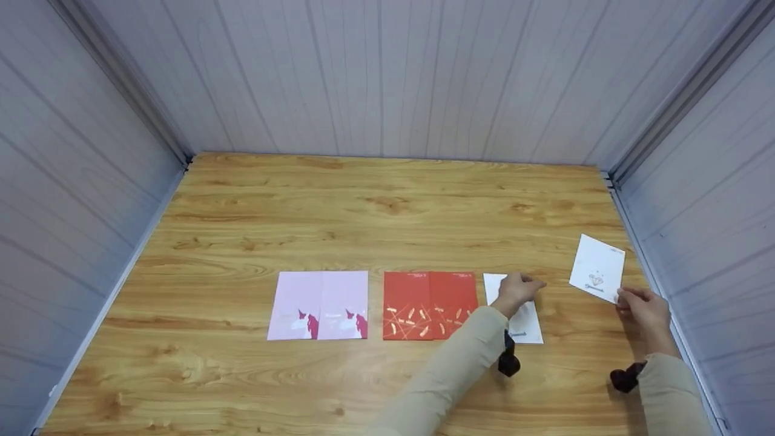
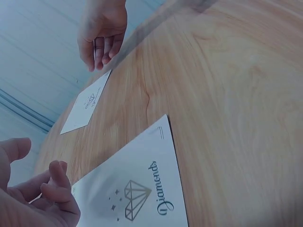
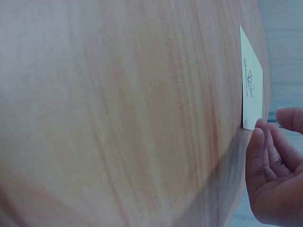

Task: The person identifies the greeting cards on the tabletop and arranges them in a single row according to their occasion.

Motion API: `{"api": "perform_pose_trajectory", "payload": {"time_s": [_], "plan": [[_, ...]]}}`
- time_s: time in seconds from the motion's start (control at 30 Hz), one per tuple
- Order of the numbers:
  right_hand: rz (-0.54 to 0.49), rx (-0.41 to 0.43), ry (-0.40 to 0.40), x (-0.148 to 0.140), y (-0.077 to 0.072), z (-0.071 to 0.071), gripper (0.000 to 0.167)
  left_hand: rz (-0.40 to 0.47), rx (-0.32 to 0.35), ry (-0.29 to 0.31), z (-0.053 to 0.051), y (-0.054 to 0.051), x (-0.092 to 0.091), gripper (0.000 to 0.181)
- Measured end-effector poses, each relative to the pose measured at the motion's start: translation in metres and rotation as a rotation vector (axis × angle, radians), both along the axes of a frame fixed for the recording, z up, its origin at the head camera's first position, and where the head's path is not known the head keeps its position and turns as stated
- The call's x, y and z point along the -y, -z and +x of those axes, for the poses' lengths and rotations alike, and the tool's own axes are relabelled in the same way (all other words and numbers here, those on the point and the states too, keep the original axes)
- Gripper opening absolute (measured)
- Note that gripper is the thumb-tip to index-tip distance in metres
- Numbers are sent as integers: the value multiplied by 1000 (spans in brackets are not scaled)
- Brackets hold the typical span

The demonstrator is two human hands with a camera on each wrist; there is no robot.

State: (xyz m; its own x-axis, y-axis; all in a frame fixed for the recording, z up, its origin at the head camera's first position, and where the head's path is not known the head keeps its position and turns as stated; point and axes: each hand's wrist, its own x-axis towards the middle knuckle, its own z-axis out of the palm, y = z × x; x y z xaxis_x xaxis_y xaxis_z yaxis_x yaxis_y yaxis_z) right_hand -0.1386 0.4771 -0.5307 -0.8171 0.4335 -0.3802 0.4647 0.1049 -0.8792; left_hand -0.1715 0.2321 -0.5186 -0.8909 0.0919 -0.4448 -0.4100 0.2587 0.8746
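Observation:
In the head view my left hand (image 1: 516,292) is over a white card (image 1: 531,327), covering part of it. The left wrist view shows a diamond drawing and the word "Diamonds" on this card (image 2: 137,189); the thumb and fingers of the left hand (image 2: 45,196) stand apart with nothing between them. At the far right, a second white card (image 1: 596,269) with the same print lies turned at an angle. My right hand (image 1: 648,312) is at its near right corner. In the right wrist view the right hand's (image 3: 277,170) thumb is apart from its fingertips, beside the card (image 3: 252,90).
Two pink cards (image 1: 318,303) with a unicorn print lie side by side at the left. Two red cards (image 1: 430,303) with gold patterns lie in the middle, left of the white card. Pale panel walls (image 1: 714,230) bound the wooden table (image 1: 387,230) at the back and sides.

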Motion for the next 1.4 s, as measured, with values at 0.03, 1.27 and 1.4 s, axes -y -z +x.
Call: {"api": "perform_pose_trajectory", "payload": {"time_s": [0.03,1.27,1.4], "plan": [[-26,0,14,-1,0,0,19,-9,5,-1,-1,0,-2,16],[-48,57,54,-22,6,-13,11,-245,-6,173,-11,3,-65,36],[-34,85,47,-20,9,-16,24,-289,8,219,-15,4,-66,37]]}}
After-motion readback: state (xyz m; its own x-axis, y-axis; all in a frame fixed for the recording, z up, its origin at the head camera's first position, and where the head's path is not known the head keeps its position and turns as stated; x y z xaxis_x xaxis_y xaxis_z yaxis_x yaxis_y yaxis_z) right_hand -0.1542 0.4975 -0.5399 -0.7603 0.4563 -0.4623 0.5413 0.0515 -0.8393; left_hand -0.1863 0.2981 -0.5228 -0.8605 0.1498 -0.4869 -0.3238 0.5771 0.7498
